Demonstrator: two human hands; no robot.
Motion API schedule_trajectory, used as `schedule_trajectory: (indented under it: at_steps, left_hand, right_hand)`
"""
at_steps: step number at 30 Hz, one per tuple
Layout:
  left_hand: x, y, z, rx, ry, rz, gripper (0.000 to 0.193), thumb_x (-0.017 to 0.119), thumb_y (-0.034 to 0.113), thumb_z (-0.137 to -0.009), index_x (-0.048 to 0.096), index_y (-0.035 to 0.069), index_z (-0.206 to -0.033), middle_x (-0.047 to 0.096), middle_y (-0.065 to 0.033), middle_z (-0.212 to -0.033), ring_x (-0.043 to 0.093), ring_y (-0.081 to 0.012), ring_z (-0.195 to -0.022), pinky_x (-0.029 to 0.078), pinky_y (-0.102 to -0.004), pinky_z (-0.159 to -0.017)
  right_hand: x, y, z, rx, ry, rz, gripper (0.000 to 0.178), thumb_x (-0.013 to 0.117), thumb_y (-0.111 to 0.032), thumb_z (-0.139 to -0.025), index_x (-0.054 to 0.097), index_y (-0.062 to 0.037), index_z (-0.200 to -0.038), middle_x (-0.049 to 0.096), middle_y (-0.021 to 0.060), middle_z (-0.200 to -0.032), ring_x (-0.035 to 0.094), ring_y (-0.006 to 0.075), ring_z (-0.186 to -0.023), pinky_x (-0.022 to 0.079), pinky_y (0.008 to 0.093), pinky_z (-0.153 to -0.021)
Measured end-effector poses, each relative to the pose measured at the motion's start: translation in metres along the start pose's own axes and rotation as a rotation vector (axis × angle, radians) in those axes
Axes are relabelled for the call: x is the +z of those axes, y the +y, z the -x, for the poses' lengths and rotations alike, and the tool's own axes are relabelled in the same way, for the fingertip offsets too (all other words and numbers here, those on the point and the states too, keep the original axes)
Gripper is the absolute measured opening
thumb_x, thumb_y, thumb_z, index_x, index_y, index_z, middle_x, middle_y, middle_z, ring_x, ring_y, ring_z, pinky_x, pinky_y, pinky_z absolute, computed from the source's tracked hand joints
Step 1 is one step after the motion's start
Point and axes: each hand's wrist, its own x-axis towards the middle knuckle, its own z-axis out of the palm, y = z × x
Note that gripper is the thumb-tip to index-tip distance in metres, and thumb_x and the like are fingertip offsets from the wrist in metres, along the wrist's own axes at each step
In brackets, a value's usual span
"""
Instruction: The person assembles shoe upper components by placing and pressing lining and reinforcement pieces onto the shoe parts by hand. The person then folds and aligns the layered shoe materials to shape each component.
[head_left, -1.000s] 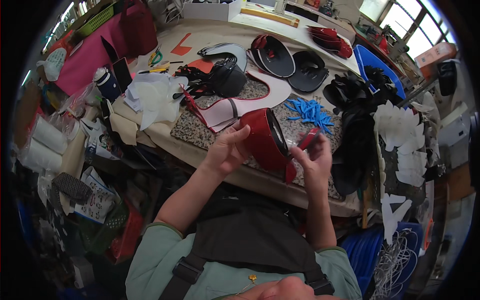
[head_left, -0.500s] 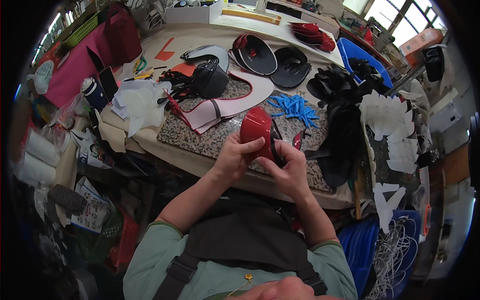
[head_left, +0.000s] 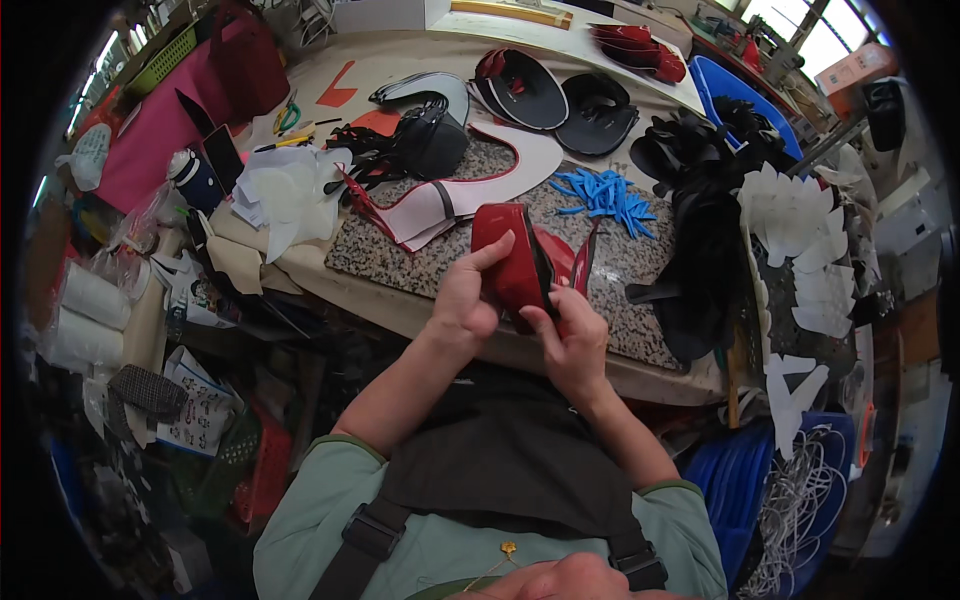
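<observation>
A glossy red shoe upper (head_left: 513, 272) with a dark edge is held between both hands, above the front of a speckled stone slab (head_left: 400, 280). My left hand (head_left: 465, 295) is closed round its left side, thumb lying over the red surface. With thumb and fingers, my right hand (head_left: 577, 335) pinches the dark edge on the other side; a red strap-like part sticks up beyond it. Behind the upper, on the slab, lie a pale pink flat shoe piece (head_left: 480, 198) with red edging and a pile of small blue strips (head_left: 610, 200).
Dark bundled uppers (head_left: 437, 150), black cupped shoe pieces (head_left: 595, 115) and stacked red parts (head_left: 640, 55) cover the back of the table. Black pieces (head_left: 700, 270) heap along the right edge, beside white cut-outs (head_left: 790, 220). Scissors (head_left: 288, 117) and a bottle (head_left: 195, 180) are at left.
The red upper has been turned in my hands, so more of its red side and the strap-like part show. My right hand has shifted down along its edge. The whole view has moved slightly.
</observation>
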Motion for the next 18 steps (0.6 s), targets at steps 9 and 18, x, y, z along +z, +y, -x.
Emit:
schedule_trajectory:
  at_steps: [9,18]
  left_hand:
    - [0.011,0.019,0.011,0.024,-0.222,-0.228,0.029,0.073,0.01,-0.085,0.063,0.002,-0.111,0.068,-0.0058,-0.102,0.067,-0.0171,-0.094,0.054,-0.0343,-0.086]
    - [0.031,0.039,0.019,0.035,0.086,0.117,0.021,0.072,0.011,-0.087,0.065,0.001,-0.104,0.069,-0.0083,-0.095,0.068,-0.0191,-0.084,0.056,-0.0357,-0.08]
  right_hand:
    - [-0.015,-0.021,-0.01,-0.264,0.028,0.15,0.02,0.078,-0.011,-0.08,0.062,0.0,-0.084,0.059,0.0152,-0.076,0.06,0.0362,-0.075,0.05,0.0441,-0.083]
    - [-0.035,-0.063,-0.016,-0.374,-0.157,0.098,0.018,0.076,-0.008,-0.082,0.063,0.0028,-0.088,0.062,0.0165,-0.079,0.062,0.0376,-0.077,0.053,0.0423,-0.087]
